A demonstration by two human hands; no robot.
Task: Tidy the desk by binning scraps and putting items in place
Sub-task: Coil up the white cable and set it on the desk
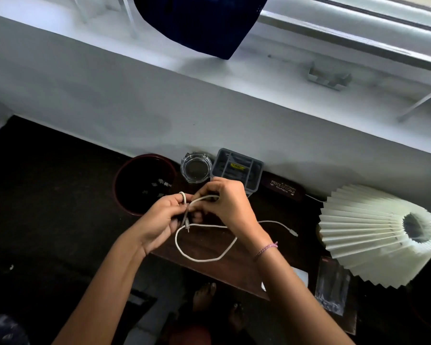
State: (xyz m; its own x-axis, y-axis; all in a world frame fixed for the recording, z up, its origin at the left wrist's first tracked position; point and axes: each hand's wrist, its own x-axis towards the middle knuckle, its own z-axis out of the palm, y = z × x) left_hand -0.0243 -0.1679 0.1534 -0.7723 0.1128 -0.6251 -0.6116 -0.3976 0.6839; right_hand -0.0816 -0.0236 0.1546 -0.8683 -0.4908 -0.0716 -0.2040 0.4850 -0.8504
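A white charging cable (197, 257) lies in a loose loop on the dark wooden desk (224, 267). One end with its plug (293, 232) trails to the right. My left hand (159, 220) grips a folded part of the cable, and a short plug end hangs below the fingers. My right hand (227, 202) pinches the same cable just beside it, above the desk. A dark red bin (125, 185) with white paper scraps in it stands at the desk's left.
A glass ashtray (195, 169), a grey desk organiser (237, 168) and a brown spectacle case (283, 186) stand along the wall. A pleated white lamp shade (373, 235) lies at the right. A clear packet (332, 287) and a white paper (300, 275) lie near the desk's front edge.
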